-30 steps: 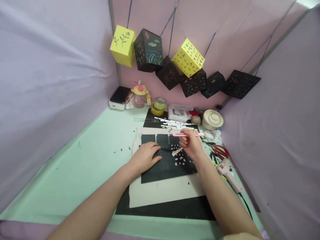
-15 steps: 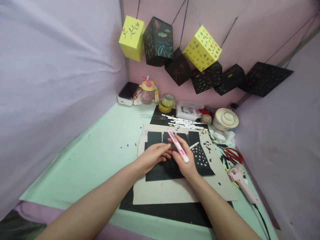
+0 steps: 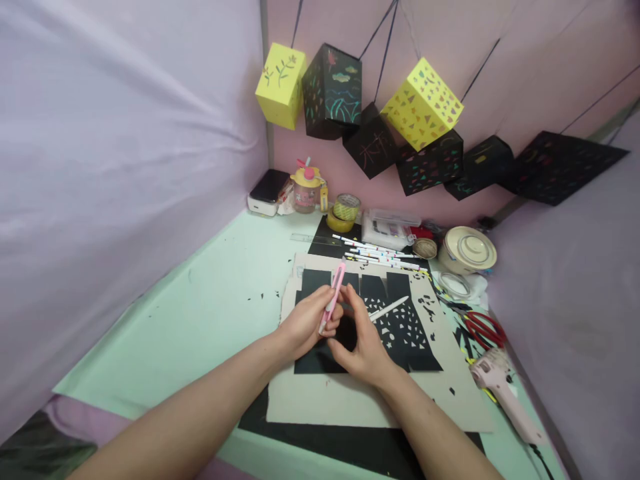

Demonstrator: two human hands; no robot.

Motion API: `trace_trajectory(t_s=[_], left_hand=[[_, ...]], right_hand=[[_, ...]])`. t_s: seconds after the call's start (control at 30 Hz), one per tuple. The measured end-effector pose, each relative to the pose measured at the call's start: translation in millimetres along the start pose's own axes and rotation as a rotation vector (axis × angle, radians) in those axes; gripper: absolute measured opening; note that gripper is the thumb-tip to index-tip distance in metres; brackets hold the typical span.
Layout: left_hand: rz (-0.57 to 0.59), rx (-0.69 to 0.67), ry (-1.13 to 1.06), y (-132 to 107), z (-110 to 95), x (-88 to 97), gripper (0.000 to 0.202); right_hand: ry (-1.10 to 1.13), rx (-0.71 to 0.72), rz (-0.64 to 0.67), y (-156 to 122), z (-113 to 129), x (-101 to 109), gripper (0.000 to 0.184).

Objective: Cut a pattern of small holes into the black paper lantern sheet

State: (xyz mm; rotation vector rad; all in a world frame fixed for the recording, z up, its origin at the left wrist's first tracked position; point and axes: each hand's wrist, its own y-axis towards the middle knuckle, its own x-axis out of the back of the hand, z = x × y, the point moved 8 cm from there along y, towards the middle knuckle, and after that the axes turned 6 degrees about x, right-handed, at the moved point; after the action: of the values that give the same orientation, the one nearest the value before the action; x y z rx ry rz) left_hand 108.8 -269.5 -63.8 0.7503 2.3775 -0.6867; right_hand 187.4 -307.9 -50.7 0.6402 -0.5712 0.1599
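A pink utility knife (image 3: pixel 333 293) is upright in my left hand (image 3: pixel 310 320), its fingers wrapped round the handle. Beside it, my right hand (image 3: pixel 363 340) is open, thumb and fingers apart in a curve, with nothing seen between them. Both hands hover over a black card sheet (image 3: pixel 313 360) with flaps along its far edge. Small shapes are cut through the right part of the card. A white pen (image 3: pixel 390 309) lies across it, just beyond my right hand. Under the card is a grey-beige board (image 3: pixel 345 403).
Several white markers (image 3: pixel 380 253) lie behind the board. Red-handled scissors (image 3: pixel 485 329) and a pink glue gun (image 3: pixel 505 393) are on the right, among black scraps. Tape rolls (image 3: pixel 345 213), a cup (image 3: pixel 305 190) and a round tin (image 3: pixel 467 250) stand at the back. Decorated paper boxes (image 3: pixel 333 93) hang above.
The pink utility knife has passed from my right hand to my left. My right hand has opened and drawn back slightly. The camera view has shifted a little.
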Motion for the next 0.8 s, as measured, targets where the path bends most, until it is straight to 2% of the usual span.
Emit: trace_trajectory(t_s=[0.8], left_hand=[[0.011, 0.042, 0.046, -7.7, -3.3, -7.9, 0.013]], right_hand=[[0.009, 0.007, 0.017, -0.2, 0.0, -1.5, 0.093]])
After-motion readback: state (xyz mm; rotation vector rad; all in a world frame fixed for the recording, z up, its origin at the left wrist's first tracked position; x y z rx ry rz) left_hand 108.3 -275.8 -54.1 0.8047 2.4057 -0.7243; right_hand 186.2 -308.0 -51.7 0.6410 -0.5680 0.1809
